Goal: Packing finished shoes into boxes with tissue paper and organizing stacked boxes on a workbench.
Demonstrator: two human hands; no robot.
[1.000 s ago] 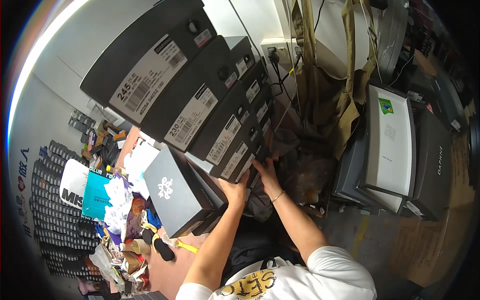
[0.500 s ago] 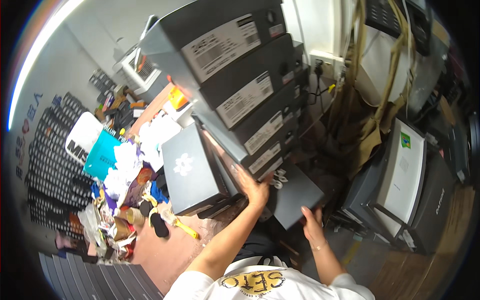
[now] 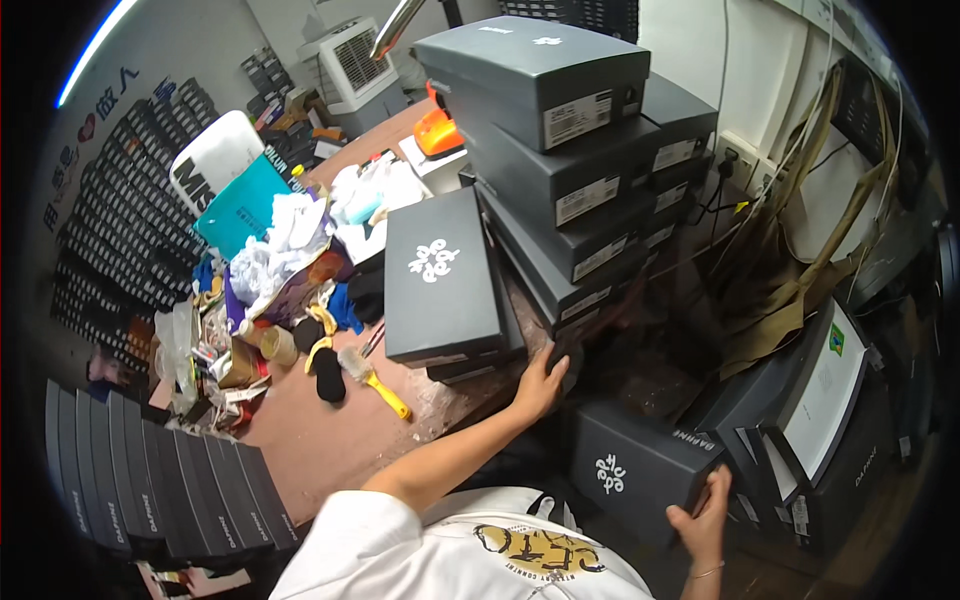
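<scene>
My right hand [image 3: 705, 510] grips the end of a dark grey shoebox [image 3: 640, 465] with a white emblem, held low in front of me to the right. My left hand [image 3: 541, 388] is at the table's front edge, just below the bottom of a tall stack of grey shoeboxes [image 3: 590, 165]. Its fingers are bent round something dark that I cannot make out. Left of the stack, another emblem-marked shoebox [image 3: 445, 280] lies on top of a box on the table.
A yellow-handled brush [image 3: 385, 392] and black pads lie on the reddish table [image 3: 300, 440], beside a purple box of white paper [image 3: 285, 240]. Shoebox rows stand at lower left [image 3: 160, 470]. At right are an open shoebox [image 3: 815, 390] and brown paper [image 3: 770, 320].
My right hand has carried the shoebox to the right and lower, away from the stack. My left hand has shifted slightly right and its spread fingers have drawn in. The view has swung.
</scene>
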